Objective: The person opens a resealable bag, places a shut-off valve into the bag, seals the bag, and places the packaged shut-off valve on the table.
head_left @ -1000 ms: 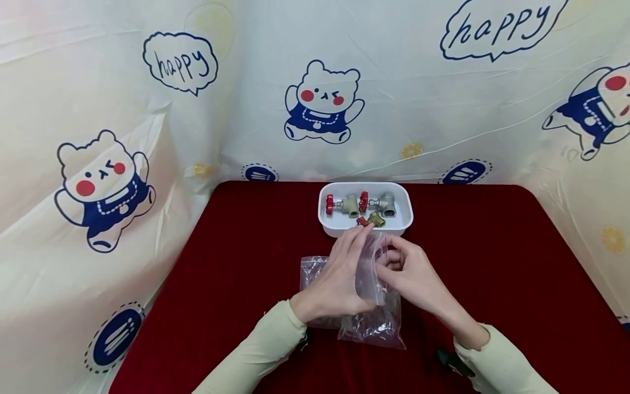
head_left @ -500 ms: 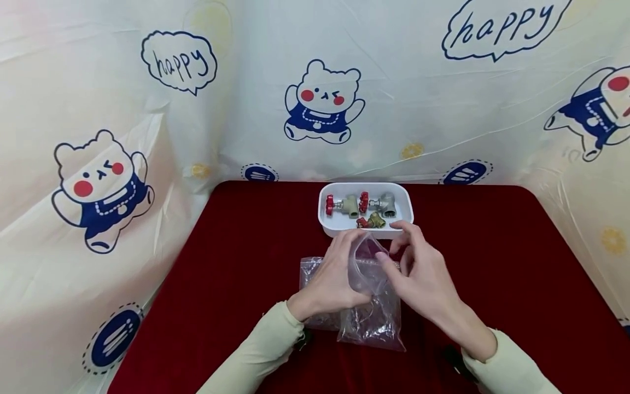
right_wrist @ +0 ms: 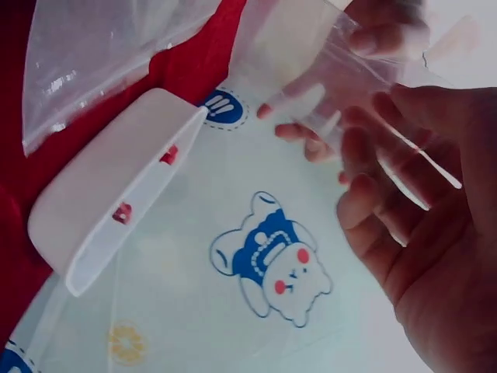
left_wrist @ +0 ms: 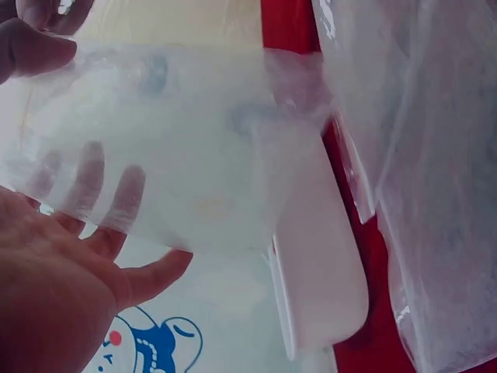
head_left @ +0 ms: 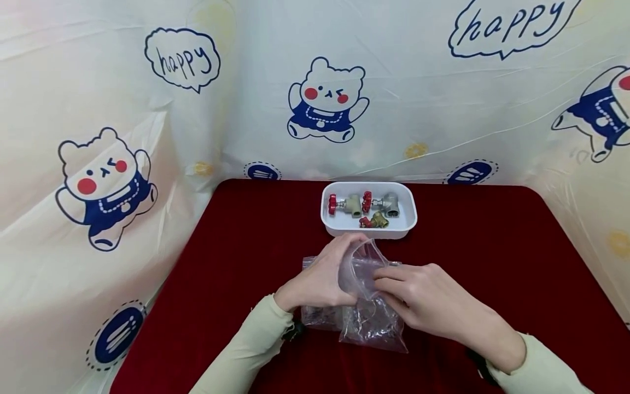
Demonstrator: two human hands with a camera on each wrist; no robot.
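A clear zip-lock bag (head_left: 358,271) is raised between the two hands, its mouth spread apart. My left hand (head_left: 320,279) curves around the bag's left side and holds it. Through the film in the left wrist view, several left-hand fingers (left_wrist: 128,198) show, spread apart. On the right side, my right hand (head_left: 428,298) pinches the bag's edge, its fingers bent inward. In the right wrist view the film (right_wrist: 311,58) stretches between both hands. I see nothing inside this bag. Below it, another clear bag (head_left: 376,331) lies flat, overlapping a further bag (head_left: 320,317).
A white tray (head_left: 369,233) stands behind the hands. It holds a grey-green valve (head_left: 354,206), a silver valve (head_left: 391,204) and a brass valve (head_left: 379,220), all with red handwheels. Dark red cloth (head_left: 236,262) covers the table; a printed curtain (head_left: 403,98) hangs behind.
The right hand has come off the bag's mouth, opened, then moved down and right to take its edge again. The left hand has shifted slightly left with the bag; its mouth is wider.
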